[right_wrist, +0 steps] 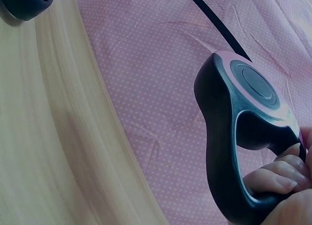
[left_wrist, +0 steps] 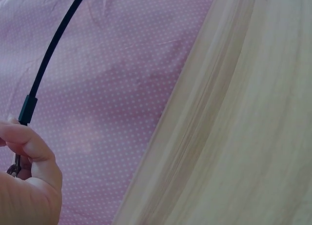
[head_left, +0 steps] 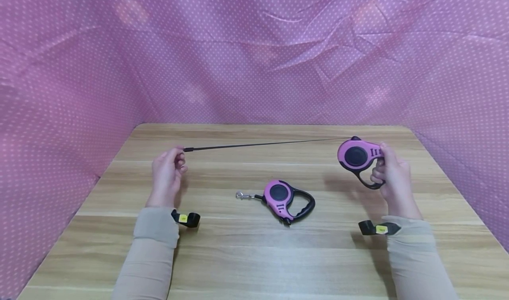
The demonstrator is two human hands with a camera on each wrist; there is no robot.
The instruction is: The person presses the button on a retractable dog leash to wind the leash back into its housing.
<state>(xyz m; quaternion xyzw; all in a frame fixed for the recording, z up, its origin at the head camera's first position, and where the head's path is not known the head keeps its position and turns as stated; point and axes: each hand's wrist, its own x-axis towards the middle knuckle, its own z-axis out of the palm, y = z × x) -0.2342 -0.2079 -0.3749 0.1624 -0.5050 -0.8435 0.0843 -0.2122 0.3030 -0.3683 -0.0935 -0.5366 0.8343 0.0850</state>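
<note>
My right hand (head_left: 393,174) grips the black handle of a pink and black retractable dog leash (head_left: 355,156), raised over the right of the table. A thin black cord (head_left: 266,144) runs from its top, stretched leftward to my left hand (head_left: 167,172). The left fingers pinch the cord's end, where a dark sleeve (left_wrist: 28,109) and a bit of metal clip (left_wrist: 14,169) show in the left wrist view. In the right wrist view, curled fingers (right_wrist: 280,173) pass through the handle loop. A second pink and black leash (head_left: 278,198) lies on the table between the hands.
The second leash's silver clip (head_left: 244,195) points left. The wooden table (head_left: 254,264) reaches back to a pink dotted cloth (head_left: 254,70) that hangs behind and on both sides. Black straps (head_left: 187,219) with yellow labels sit at both wrists.
</note>
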